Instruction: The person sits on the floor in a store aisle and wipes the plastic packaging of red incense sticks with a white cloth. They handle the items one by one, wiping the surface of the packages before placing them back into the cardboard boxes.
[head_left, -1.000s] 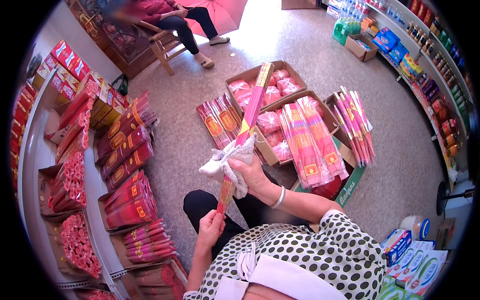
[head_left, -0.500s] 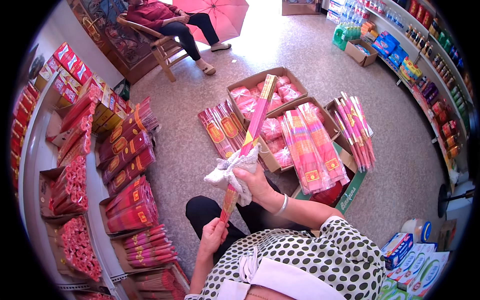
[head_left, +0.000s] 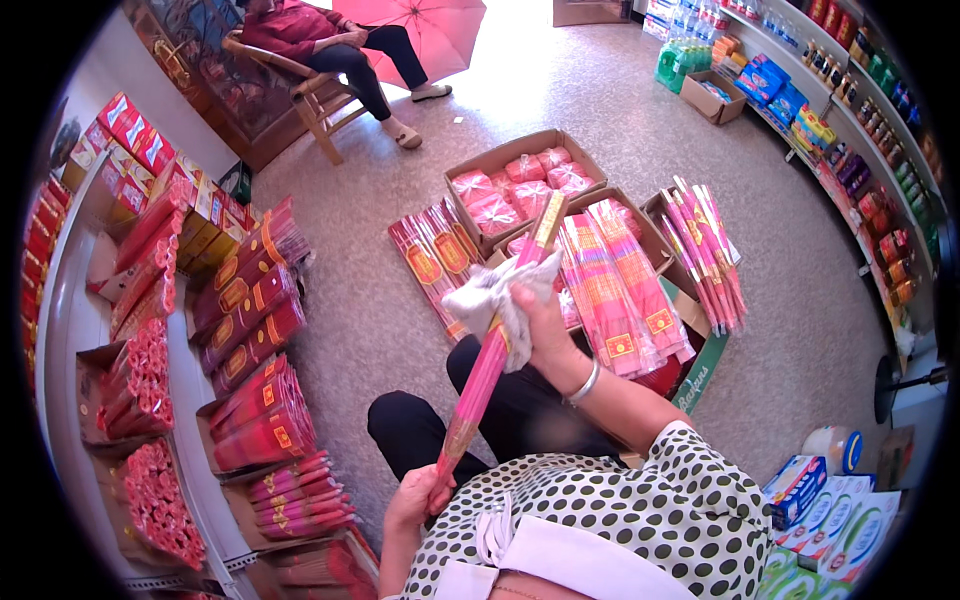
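Note:
A long, slim pink-and-gold packet of incense sticks (head_left: 474,396) slants up from my lap toward the boxes on the floor. Its near end is gripped in my closed left hand (head_left: 416,497). My right hand (head_left: 545,328), a silver bangle at the wrist, is closed round the packet farther up through a crumpled white cloth (head_left: 503,293). The packet's far tip sticks out beyond the cloth. Just past it, an open cardboard box (head_left: 478,160) contains pink wrapped bundles. Large plastic-wrapped pink incense packs (head_left: 622,290) lie across a second box to the right.
Longer incense packs (head_left: 436,252) lie left of the boxes, and more slim ones (head_left: 703,255) to the right. Shelves (head_left: 190,400) full of incense line my left side. A person (head_left: 330,45) sits on a wooden chair near a pink umbrella (head_left: 430,35). Stocked shelves curve along the right.
My right hand and the cloth have slid away from me along the packet, baring more of its near part. My left hand and the packet have come slightly closer to my body.

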